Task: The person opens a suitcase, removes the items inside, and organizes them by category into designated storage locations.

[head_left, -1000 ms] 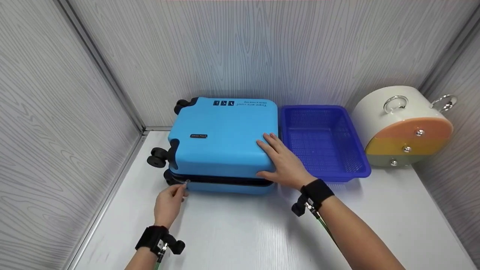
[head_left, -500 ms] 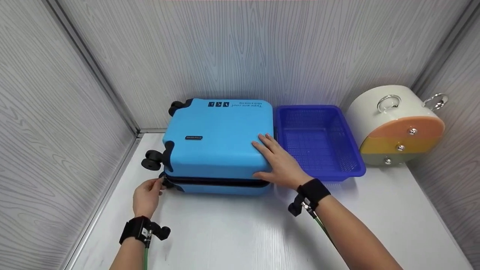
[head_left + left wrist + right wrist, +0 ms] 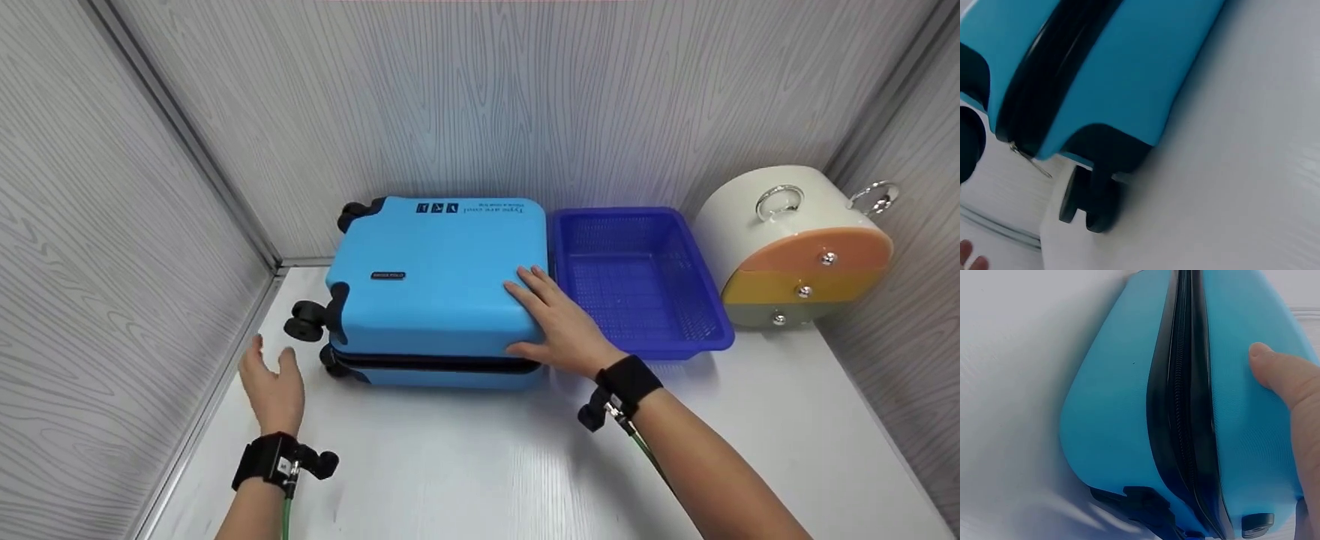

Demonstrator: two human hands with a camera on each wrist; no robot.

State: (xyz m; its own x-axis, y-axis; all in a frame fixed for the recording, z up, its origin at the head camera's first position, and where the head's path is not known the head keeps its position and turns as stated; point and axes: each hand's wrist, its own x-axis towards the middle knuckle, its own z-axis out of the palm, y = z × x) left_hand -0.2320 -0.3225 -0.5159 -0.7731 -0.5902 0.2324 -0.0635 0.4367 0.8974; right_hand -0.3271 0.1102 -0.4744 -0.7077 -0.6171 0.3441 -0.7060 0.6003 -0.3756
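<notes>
A light blue hard-shell suitcase (image 3: 442,277) lies flat with its black wheels (image 3: 306,321) pointing left. My right hand (image 3: 570,330) rests spread on its near right corner, the thumb (image 3: 1275,368) against the side above the zipper (image 3: 1181,405). The zipper's teeth are joined in the right wrist view. My left hand (image 3: 274,386) is apart from the suitcase, left of the wheels, fingers parted and holding nothing. In the left wrist view a metal zipper pull (image 3: 1030,160) hangs at the wheel end, near a lower wheel (image 3: 1092,199); only fingertips (image 3: 979,263) show there.
A dark blue plastic basket (image 3: 637,285) stands close to the suitcase's right side. Farther right is a rounded cream box (image 3: 795,247) with orange, yellow and green drawers and ring handles. Grey wood-grain walls (image 3: 450,97) enclose the white tabletop (image 3: 450,465).
My left hand slid leftward along the zipper to the wheel-end corner with the zipper pull, then let go and moved off to the left. My right hand stays on the suitcase.
</notes>
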